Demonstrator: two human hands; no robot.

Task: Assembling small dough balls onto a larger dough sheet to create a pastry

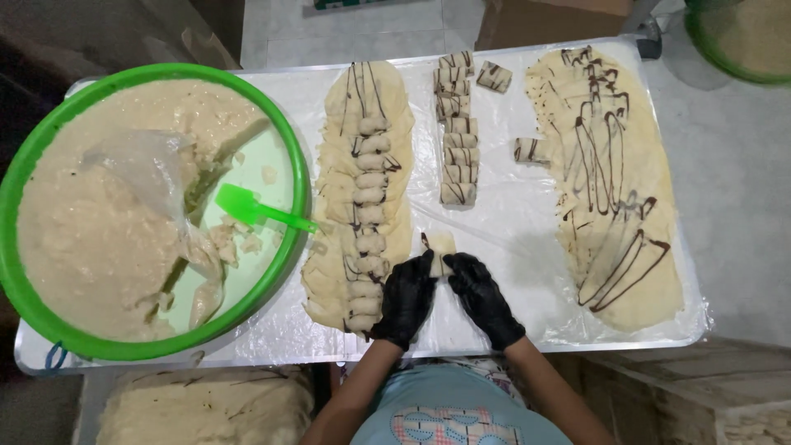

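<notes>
Both of my hands wear black gloves. My left hand [405, 298] and my right hand [482, 298] grip a small pale dough wrapper [440, 244] with a dark chocolate streak, folding it on the plastic-covered metal table [511, 222]. Just left of my left hand lies a long row of overlapping wrappers [362, 189], each topped with a lump of filling and chocolate lines. Beyond my hands a column of rolled pieces [458, 140] stretches away. On the right lies a second spread of flat wrappers [614, 181] drizzled with chocolate.
A big green basin [290, 132] of pale batter fills the table's left, with a green spatula [247, 206] and a plastic bag inside. Two loose rolls [494, 76] [531, 150] lie near the right sheet. Another green tub [733, 37] stands at top right, and more dough [206, 408] sits below the table.
</notes>
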